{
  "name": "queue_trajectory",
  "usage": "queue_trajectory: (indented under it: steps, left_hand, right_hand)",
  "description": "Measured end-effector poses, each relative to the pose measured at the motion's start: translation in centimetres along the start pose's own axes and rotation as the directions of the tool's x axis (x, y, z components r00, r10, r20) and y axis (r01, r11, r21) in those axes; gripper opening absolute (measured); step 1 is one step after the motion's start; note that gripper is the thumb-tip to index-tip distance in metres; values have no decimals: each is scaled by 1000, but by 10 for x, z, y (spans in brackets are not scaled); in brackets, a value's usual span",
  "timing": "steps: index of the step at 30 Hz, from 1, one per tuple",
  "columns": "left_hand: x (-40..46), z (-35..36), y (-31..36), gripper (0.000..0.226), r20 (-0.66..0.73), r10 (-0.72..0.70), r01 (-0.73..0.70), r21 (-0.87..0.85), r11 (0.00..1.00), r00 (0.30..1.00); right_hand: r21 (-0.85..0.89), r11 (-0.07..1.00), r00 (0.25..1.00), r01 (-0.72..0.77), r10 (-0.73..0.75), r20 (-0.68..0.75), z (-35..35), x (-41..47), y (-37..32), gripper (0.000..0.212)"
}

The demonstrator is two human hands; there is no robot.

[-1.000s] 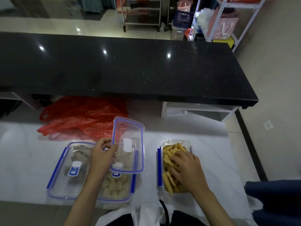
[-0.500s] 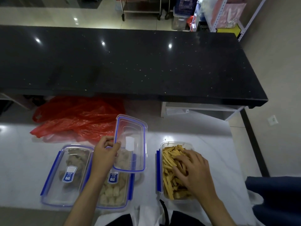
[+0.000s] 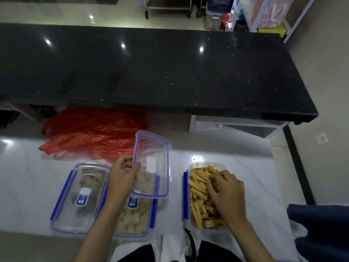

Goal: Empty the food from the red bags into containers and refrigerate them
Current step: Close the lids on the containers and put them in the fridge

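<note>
A white worktop (image 3: pixel 28 182) fills the lower part of the frame, with a black speckled counter (image 3: pixel 151 72) across the middle and metal shelving (image 3: pixel 264 14) at upper right. The left hand (image 3: pixel 122 178), lower centre, reaches forward with fingers curled, pinching the left edge of a loose clear lid (image 3: pixel 152 163) with blue trim, held tilted above the containers. The right hand (image 3: pixel 226 193), lower right, lies palm down with fingers bent into the yellow strips (image 3: pixel 198 188), gripping some. Three clear containers are counted: a left container (image 3: pixel 79 197), lidded, holding brown pieces; a middle container (image 3: pixel 134 218), lidded, holding pale chunks, partly beneath the left forearm; and an open container (image 3: pixel 190 165) of strips under the right hand. One crumpled red bag (image 3: pixel 90 133) lies at centre left, behind the containers, apart from both hands.
</note>
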State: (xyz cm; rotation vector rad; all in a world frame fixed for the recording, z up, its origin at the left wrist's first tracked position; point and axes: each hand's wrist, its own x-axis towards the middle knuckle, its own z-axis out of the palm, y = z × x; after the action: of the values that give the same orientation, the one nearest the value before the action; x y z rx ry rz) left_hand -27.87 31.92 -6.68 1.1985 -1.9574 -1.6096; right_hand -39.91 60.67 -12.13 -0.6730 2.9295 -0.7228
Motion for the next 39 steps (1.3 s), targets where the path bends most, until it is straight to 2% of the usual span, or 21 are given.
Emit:
queue_trajectory:
  steps: [3,6,8,9,13,19,23,25,27,31,39]
  left_hand:
    - [-2,-1,-1,11,8,-4,4,-8,1000,1000]
    - [-5,-1,-1,12,10,-10,11,-11,1000,1000]
    - [-7,0,1,11,5,4,-4,-5,1000,1000]
    - [-8,0,2,11,-3,11,-11,-2,1000,1000]
    - [-13,1,1,11,17,29,-29,-5,1000,999]
    - [-25,-5,-6,12,65,37,-35,-32,999,997]
    - [-33,-12,-4,11,68,44,-42,-35,998,997]
    - [-36,-16,-4,10,71,48,-47,-24,999,996]
    - [-40,-19,-6,10,72,44,-43,-17,999,996]
    - [-45,-22,-8,11,75,40,-39,-18,999,996]
    - [-52,-28,-11,9,81,52,-51,-21,998,995]
  right_hand:
    - [73,997,1000,20,-20,-2,-3,-16,2,28]
    - [131,985,993,-108,113,-26,-7,-37,5,50]
    - [140,974,983,-179,172,56,-9,-49,13,65]
    - [125,977,980,-171,155,124,-8,-55,16,72]
    - [44,998,950,-34,19,311,-4,-78,21,87]
    - [-22,999,956,45,-36,292,-7,-95,18,85]
    - [50,999,975,0,-11,222,-5,-91,9,86]
    - [43,999,971,8,-18,239,1,-86,6,87]
    - [26,999,971,37,-42,233,6,-82,6,84]
    - [92,996,984,-5,-12,179,9,-66,6,78]
    - [-32,980,960,196,-185,209,15,-90,21,61]
